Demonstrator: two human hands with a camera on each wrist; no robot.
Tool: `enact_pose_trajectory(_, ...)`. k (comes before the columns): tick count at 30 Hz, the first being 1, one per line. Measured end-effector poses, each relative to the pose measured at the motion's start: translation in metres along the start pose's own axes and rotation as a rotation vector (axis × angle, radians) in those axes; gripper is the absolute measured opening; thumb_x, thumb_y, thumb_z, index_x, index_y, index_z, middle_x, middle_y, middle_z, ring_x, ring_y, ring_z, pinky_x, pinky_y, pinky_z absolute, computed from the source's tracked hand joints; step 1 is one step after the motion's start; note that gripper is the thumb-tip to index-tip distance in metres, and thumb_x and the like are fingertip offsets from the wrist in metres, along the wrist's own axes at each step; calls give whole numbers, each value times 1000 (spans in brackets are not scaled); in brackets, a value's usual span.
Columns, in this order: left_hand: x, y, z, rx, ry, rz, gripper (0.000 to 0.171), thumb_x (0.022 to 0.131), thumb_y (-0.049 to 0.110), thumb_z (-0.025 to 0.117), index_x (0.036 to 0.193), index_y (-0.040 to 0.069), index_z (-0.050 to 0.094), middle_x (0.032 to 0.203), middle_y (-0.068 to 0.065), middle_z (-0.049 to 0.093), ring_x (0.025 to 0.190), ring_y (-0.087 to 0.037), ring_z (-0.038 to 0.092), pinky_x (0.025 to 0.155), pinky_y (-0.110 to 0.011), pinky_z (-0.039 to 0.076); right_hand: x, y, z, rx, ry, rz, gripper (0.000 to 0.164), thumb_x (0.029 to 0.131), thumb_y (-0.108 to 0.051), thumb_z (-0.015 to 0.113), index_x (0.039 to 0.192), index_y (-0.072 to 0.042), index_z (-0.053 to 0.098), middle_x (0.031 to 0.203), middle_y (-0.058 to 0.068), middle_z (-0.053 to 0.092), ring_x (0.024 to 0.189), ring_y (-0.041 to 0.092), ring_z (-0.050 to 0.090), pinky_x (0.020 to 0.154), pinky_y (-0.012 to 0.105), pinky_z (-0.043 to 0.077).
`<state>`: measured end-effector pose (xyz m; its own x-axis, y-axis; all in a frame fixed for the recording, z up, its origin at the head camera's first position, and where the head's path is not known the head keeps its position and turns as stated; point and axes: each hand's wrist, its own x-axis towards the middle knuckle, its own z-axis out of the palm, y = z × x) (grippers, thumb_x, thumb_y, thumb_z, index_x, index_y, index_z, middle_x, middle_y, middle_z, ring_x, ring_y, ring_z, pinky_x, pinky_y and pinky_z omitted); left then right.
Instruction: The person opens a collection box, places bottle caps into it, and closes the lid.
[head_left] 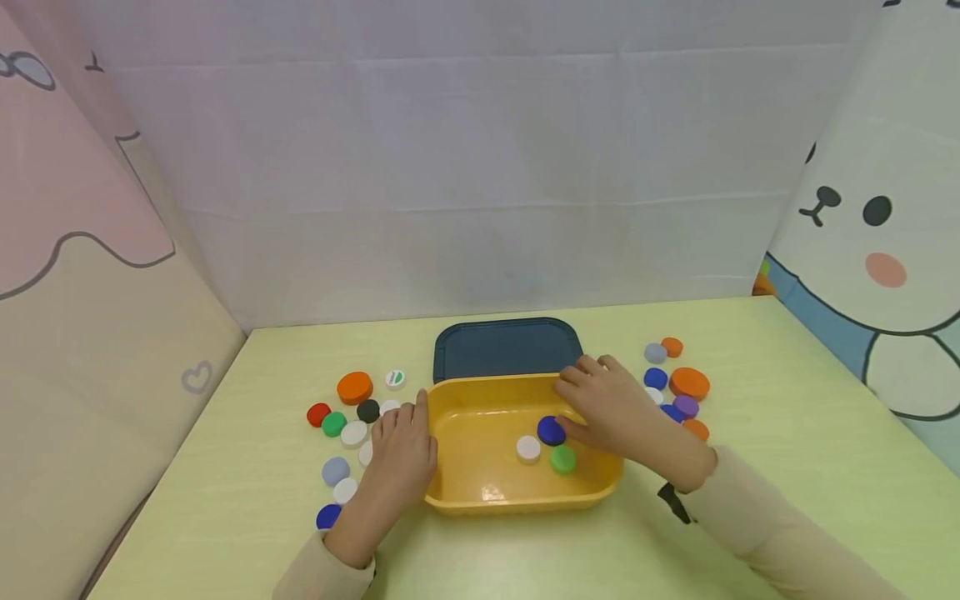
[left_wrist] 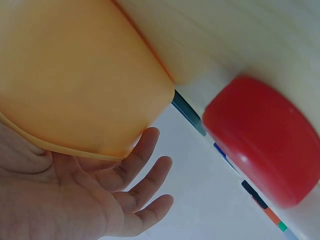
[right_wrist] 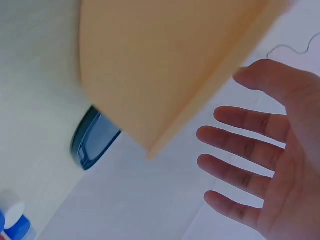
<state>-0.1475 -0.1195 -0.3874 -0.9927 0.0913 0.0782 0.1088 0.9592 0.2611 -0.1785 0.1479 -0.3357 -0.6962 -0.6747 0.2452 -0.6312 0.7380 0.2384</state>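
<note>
A yellow tray (head_left: 480, 502) holds a dark blue cap (head_left: 551, 431), a white cap (head_left: 528, 450) and a green cap (head_left: 563, 459). At its left rim my left hand (head_left: 400, 457) touches the edge, index finger along the rim. In the left wrist view the tray's outer wall hides part of that hand, and its other fingers bend loosely outside. My right hand (head_left: 611, 404) is over the right end, thumb inside the tray beside the blue cap. In the right wrist view its fingers (right_wrist: 240, 147) are spread and almost straight, with the thumb tip at the rim.
Behind the yellow tray lies a dark blue-grey tray (head_left: 507, 348). Several loose caps lie left, including an orange cap (head_left: 355, 387) and a red cap (head_left: 318, 414). Another group lies right, with an orange cap (head_left: 689, 384) and a purple cap (head_left: 686, 407). Curtains enclose the table.
</note>
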Motion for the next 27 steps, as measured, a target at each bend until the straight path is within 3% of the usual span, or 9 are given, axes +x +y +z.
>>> enact_pose_trajectory(9,0,1,-1,-4,-3,-2,57,91,18,47,141,0,27,122,-18,47,114,-35,38,103,-51,27,-17,40,8,-22,62,110,35,74,-34,72,95,-9,62,89,6,61,84,25,52,72,39,45)
enact_pose_trajectory(17,0,0,1,-6,4,2,56,91,17,46,141,0,28,122,-17,48,114,-34,38,102,-50,27,-37,64,26,-30,-6,240,32,74,-32,72,92,-7,62,84,6,60,78,27,52,65,40,45)
enact_pose_trajectory(27,0,1,0,-19,-14,-13,57,91,18,46,142,1,26,124,-17,47,116,-35,38,103,-51,26,-50,82,47,-16,-105,303,28,75,-32,69,84,-7,58,74,3,53,71,25,48,55,37,38)
